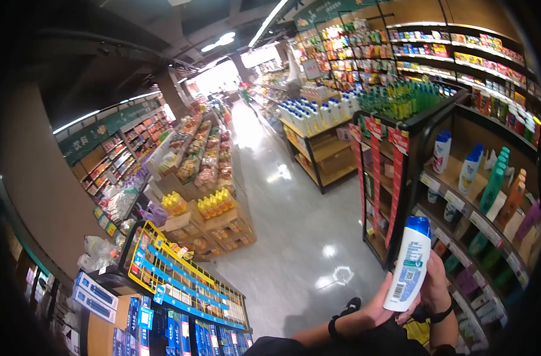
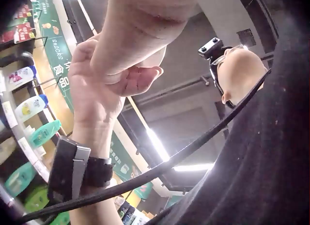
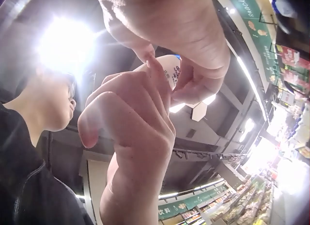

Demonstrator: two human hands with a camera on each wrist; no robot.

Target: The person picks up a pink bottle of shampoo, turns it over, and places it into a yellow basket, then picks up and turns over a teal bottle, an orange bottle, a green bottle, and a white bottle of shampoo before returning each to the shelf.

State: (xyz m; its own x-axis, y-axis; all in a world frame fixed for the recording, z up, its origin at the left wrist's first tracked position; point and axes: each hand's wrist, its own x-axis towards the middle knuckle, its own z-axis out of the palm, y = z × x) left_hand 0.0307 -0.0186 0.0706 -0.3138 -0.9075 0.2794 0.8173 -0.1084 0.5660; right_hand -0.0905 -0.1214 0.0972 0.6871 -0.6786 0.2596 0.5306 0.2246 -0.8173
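Both hands hold a white shampoo bottle (image 1: 408, 264) with a blue cap, its printed back label and barcode facing the head camera. The bottle leans slightly, cap end up. My left hand (image 1: 374, 305) grips it low on the left side, and my right hand (image 1: 436, 283) holds it from the right and behind. Most right-hand fingers are hidden by the bottle in the head view. In the right wrist view, the left hand (image 3: 138, 111) has bent fingers, and part of the bottle (image 3: 167, 67) shows between both hands.
To the right is a shelf unit (image 1: 481, 222) with shampoo bottles in several colours. A red-trimmed rack (image 1: 377, 178) stands ahead of it. A yellow wire rack (image 1: 181, 267) with blue boxes is at the lower left. Grey aisle floor (image 1: 282, 237) runs between the displays.
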